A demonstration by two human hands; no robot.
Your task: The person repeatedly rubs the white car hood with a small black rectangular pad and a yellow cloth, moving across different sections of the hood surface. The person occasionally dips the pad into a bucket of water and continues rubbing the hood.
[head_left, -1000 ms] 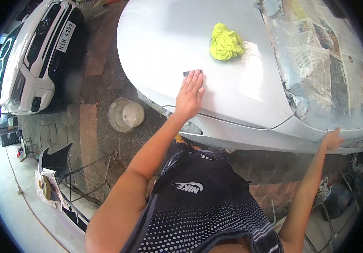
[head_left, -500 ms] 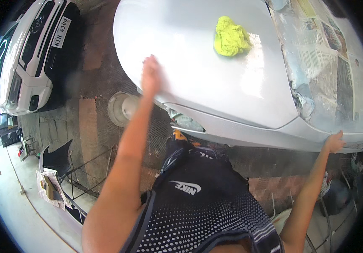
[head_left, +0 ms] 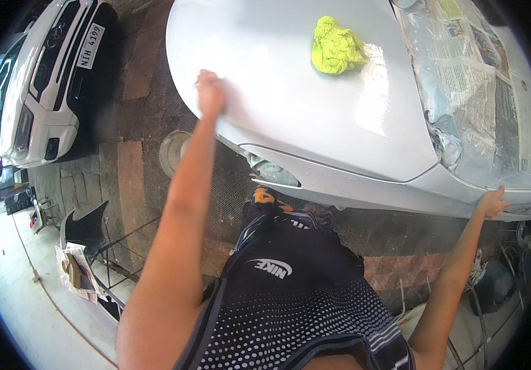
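The left hand (head_left: 210, 92) is blurred near the curved outer edge of the pale silver hood (head_left: 296, 105); I cannot tell whether it pinches anything. The right hand (head_left: 493, 203) rests on the fender's edge (head_left: 370, 191), thumb apart from its fingers. A broad stretch of hood separates the left hand from a crumpled lime cloth (head_left: 337, 46). Printed newspaper (head_left: 472, 86) lies beyond; a white vehicle (head_left: 62, 132) bears a lettered plate (head_left: 91, 46), the black shirt (head_left: 302, 314) a pale logo (head_left: 271, 268).
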